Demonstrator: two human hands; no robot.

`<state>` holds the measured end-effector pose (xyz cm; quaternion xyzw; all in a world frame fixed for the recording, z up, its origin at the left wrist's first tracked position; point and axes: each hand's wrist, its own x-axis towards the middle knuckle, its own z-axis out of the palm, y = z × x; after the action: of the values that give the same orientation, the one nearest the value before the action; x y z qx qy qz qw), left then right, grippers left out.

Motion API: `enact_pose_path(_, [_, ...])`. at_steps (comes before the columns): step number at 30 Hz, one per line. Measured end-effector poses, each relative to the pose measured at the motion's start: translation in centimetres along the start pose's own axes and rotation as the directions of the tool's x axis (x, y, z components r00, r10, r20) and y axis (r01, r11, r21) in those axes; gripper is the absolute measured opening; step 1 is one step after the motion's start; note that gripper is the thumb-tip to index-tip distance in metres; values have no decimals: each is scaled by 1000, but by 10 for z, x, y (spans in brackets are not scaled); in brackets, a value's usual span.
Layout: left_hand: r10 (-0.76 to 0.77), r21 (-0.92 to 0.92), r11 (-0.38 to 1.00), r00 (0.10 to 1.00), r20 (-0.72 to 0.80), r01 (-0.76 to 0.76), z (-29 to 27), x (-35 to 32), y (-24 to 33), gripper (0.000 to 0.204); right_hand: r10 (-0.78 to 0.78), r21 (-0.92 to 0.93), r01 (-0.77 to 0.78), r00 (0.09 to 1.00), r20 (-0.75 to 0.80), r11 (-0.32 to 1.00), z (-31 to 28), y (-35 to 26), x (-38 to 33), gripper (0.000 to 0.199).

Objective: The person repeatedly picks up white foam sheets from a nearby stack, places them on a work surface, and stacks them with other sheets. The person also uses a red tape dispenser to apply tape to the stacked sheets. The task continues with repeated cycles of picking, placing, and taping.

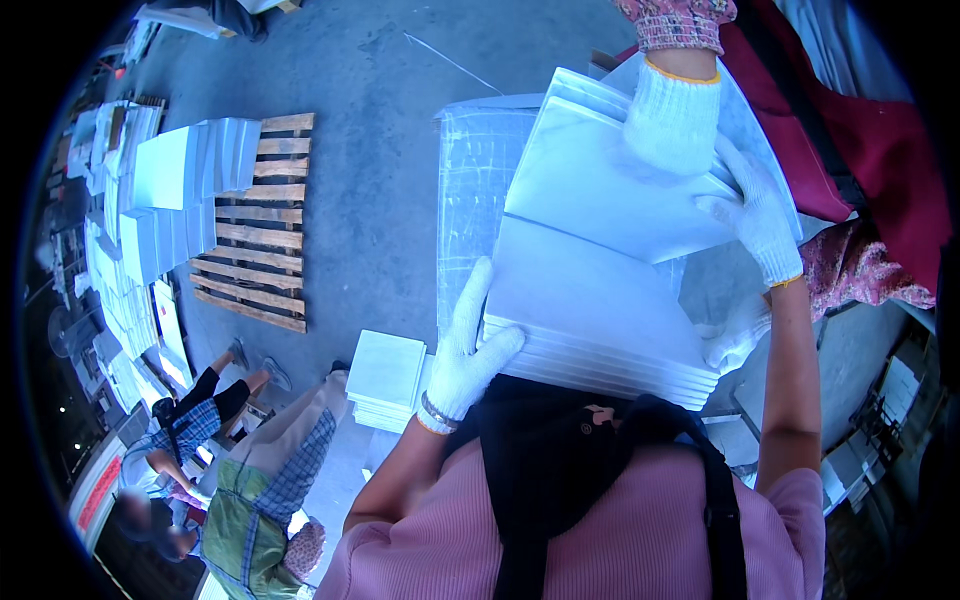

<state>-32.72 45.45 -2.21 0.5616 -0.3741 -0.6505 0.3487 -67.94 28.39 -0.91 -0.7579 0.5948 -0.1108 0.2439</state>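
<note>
My gloved left hand (pixel 468 352) grips the white tile stack's (pixel 600 320) left edge, fingers closed, while my right hand (pixel 757 215) clasps the tilted top tile (pixel 600 180).

Bright bluish daylight, sharp centre, fisheye bending, dark vignetted rim

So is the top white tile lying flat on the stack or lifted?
Lifted: the top tile tilts above the stack, a gap showing under its near edge.

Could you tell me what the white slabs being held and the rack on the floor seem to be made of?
White slabs: probably glazed ceramic tile; thin, rigid, smooth faces with a soft sheen, stacked edges. Rack: bare wood, a slatted pallet with brown weathered boards.
</note>
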Motion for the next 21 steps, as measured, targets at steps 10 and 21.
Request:
enact_pose_path(10, [82,208,975,997,4,-81,-7,-4,-14,87,152,-206,-173,982,-112,963,27,16,8,50])
enact_pose_path(21, [50,88,995,999,17,-51,-10,-4,-11,82,110,-311,-151,983,-147,938,26,52,4,50])
